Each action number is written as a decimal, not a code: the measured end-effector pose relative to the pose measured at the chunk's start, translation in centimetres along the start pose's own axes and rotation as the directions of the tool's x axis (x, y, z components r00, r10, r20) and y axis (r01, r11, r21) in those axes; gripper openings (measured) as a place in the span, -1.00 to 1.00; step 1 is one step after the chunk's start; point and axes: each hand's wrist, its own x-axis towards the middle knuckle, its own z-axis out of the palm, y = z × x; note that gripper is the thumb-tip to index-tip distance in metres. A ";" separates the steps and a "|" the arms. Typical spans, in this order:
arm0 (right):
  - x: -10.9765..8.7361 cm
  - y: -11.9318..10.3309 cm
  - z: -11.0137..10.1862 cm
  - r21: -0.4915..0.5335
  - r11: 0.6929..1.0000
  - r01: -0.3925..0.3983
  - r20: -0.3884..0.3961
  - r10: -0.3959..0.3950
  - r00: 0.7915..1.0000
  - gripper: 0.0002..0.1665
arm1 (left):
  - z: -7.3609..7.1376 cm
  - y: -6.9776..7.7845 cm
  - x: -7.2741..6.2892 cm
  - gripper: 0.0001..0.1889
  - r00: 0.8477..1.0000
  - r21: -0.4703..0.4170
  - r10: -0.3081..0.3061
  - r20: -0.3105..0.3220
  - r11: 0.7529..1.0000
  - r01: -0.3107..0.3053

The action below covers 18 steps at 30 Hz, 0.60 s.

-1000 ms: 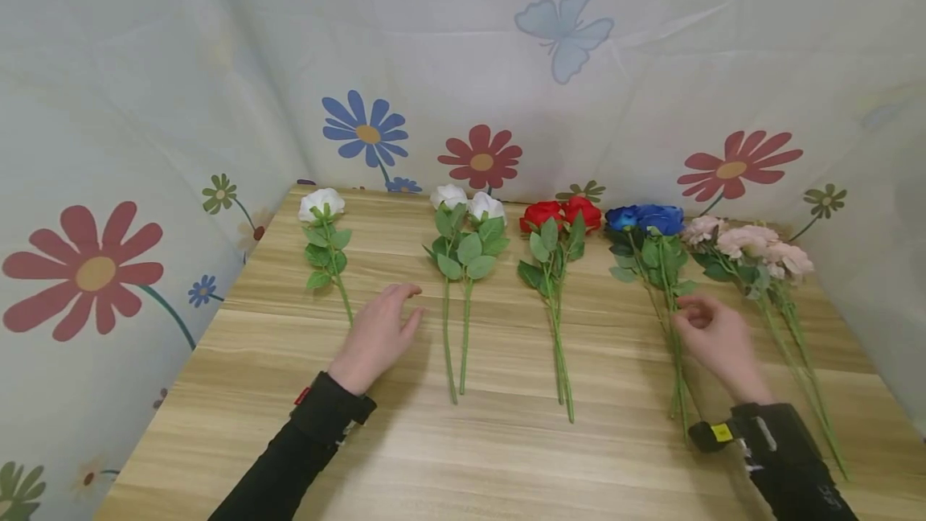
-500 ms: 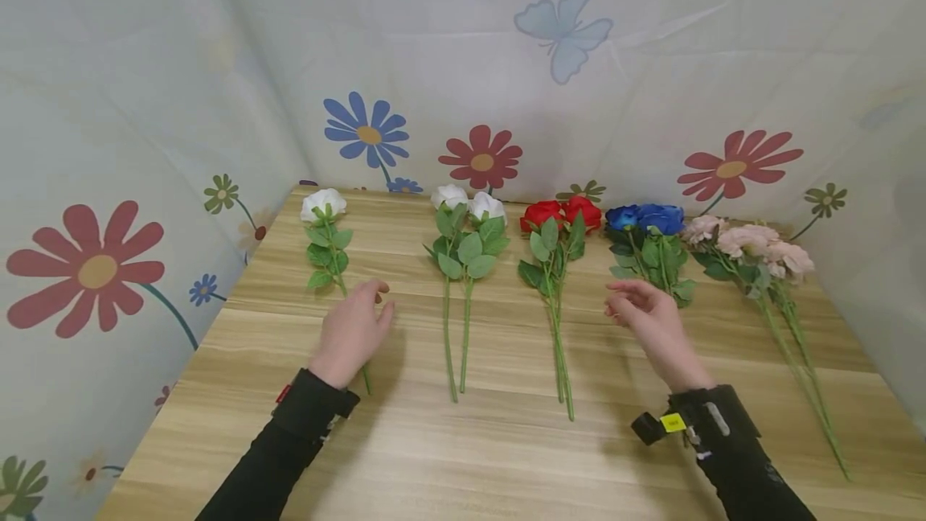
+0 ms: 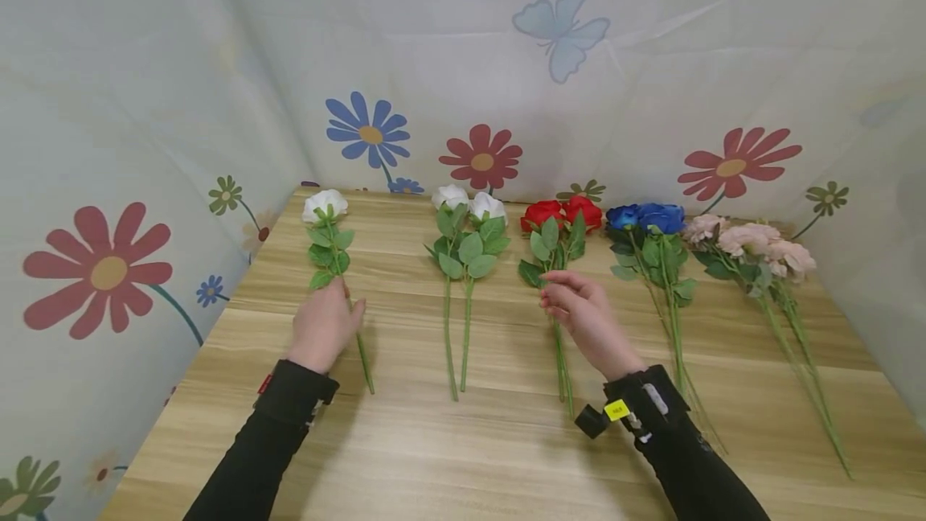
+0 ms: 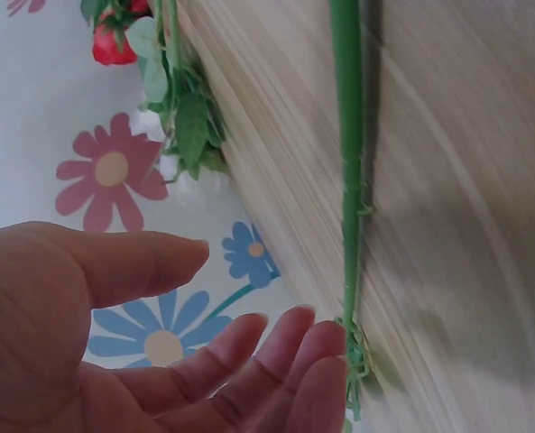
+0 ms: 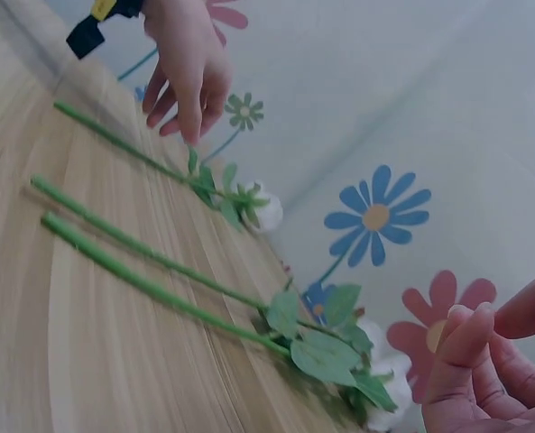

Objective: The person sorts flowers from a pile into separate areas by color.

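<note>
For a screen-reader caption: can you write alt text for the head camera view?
A person's left hand rests over the stem of a single white rose, and the right hand reaches the stems of the red roses. Two white roses, blue roses and pink roses also lie on the wooden table.

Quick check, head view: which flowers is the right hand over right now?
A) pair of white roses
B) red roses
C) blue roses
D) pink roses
B: the right hand sits over the stems of the red roses, just below their leaves; the blue roses lie apart, further to that hand's outer side.
</note>
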 end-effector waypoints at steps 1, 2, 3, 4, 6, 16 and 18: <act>0.1 0.0 0.3 0.013 1.000 -0.012 0.005 0.012 1.000 -0.77 | 0.0 -0.1 0.1 -0.69 1.000 0.005 -0.007 0.010 1.000 0.007; 0.1 0.0 0.6 0.026 0.999 -0.024 0.009 0.024 1.000 -0.77 | -0.1 -0.3 0.1 -0.68 1.000 0.012 -0.014 0.024 1.000 0.014; 0.2 0.0 0.9 0.033 0.999 -0.037 0.016 0.036 0.999 -0.77 | -0.1 -0.4 0.2 -0.65 0.999 0.017 -0.022 0.038 1.000 0.021; 0.3 0.1 1.2 0.040 0.998 -0.049 0.018 0.049 0.999 -0.78 | 0.0 -0.5 0.3 -0.61 0.998 0.021 -0.029 0.052 0.999 0.028; 0.4 0.2 1.6 0.058 0.996 -0.073 0.022 0.072 0.997 -0.78 | 0.1 -0.6 0.5 -0.54 0.996 0.030 -0.044 0.077 0.999 0.042; 0.8 0.9 2.8 0.082 0.992 -0.092 0.028 0.090 0.996 -0.78 | 0.7 -1.2 1.5 -0.47 0.980 0.075 -0.099 0.172 0.993 0.087; 0.9 1.1 3.0 0.090 0.992 -0.093 0.030 0.091 0.995 -0.79 | 0.8 -1.2 1.7 -0.46 0.977 0.076 -0.102 0.185 0.993 0.089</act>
